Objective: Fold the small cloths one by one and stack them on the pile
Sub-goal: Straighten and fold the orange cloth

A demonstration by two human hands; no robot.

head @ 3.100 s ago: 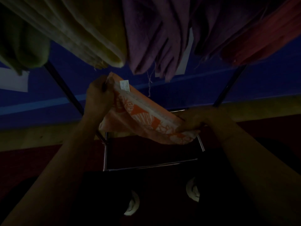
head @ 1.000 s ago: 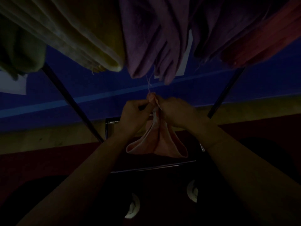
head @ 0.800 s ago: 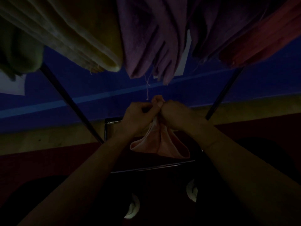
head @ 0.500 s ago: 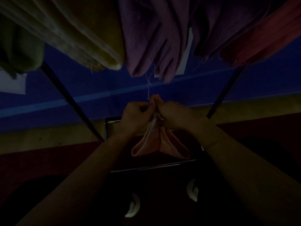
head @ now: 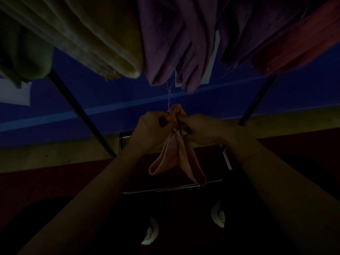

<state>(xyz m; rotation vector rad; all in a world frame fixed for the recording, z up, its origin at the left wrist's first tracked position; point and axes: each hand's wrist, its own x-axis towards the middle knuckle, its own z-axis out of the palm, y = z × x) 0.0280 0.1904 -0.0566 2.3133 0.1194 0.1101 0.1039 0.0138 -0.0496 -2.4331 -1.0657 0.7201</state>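
1. The fingers of the left hand (head: 150, 128) are curled in and pinch the top edge of the small peach cloth (head: 175, 159); the thumb side faces the other hand.
2. The fingers of the right hand (head: 201, 130) are likewise curled and pinch the same bunched top edge, so the two hands touch or nearly touch at the cloth's top.
3. Three seconds back the hands were well apart, the left one higher, and the cloth was stretched slantwise between them with its orange print and white tag showing. Now they have come together and the cloth is folded in half.
4. The cloth hangs in the air from the pinch as two lobes, its plain peach side outward; a bit of white shows just below the fingers. Since half a second ago the right lobe hangs a little lower than the left; otherwise the hold is unchanged.
5. Both forearms reach up from the bottom corners of the view.
6. Below the cloth stands a metal frame (head: 173, 186) of thin shiny bars, dark inside; what it holds cannot be told in this light.
7. Above the hands hang larger cloths: a yellow towel (head: 95, 39), a purple towel (head: 174, 43) with a loose thread (head: 168, 96) dangling to just above the peach cloth, and a red towel (head: 298, 41). They have stayed in place.
8. Behind is a blue wall (head: 110, 96).
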